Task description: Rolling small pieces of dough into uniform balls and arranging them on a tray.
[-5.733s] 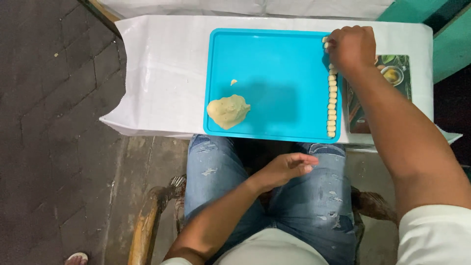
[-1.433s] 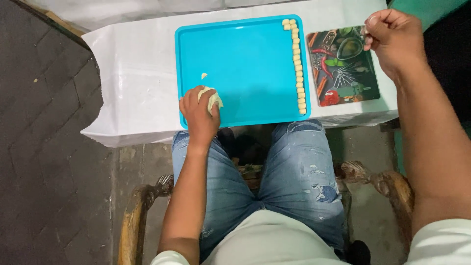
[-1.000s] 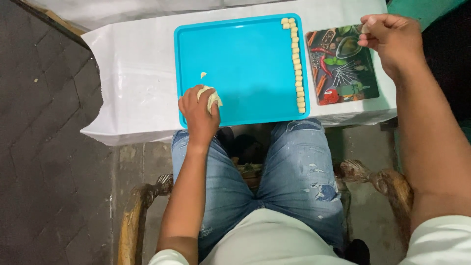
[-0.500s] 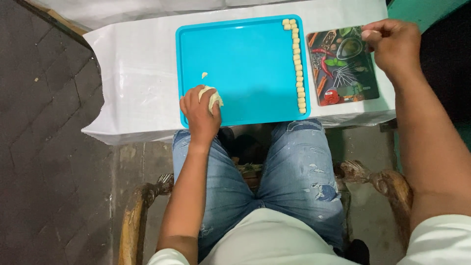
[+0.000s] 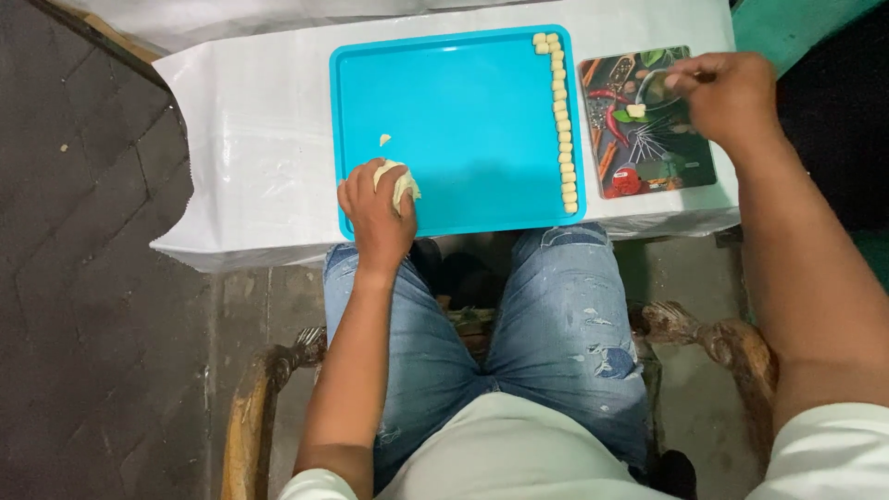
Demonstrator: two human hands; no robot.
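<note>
White-covered tabletop carries a turquoise tray. Left hand fingers closed on a dough lump at the tray's near-left corner. Right hand pinches above a printed board, contents unclear; a dough-piece row lines the tray's right edge.

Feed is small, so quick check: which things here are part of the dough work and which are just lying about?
In use:
left hand on the dough lump
right hand over the printed board, small dough piece on it
row of dough pieces
blue tray

Lying about:
dough crumb
white table cover
wooden chair
</note>
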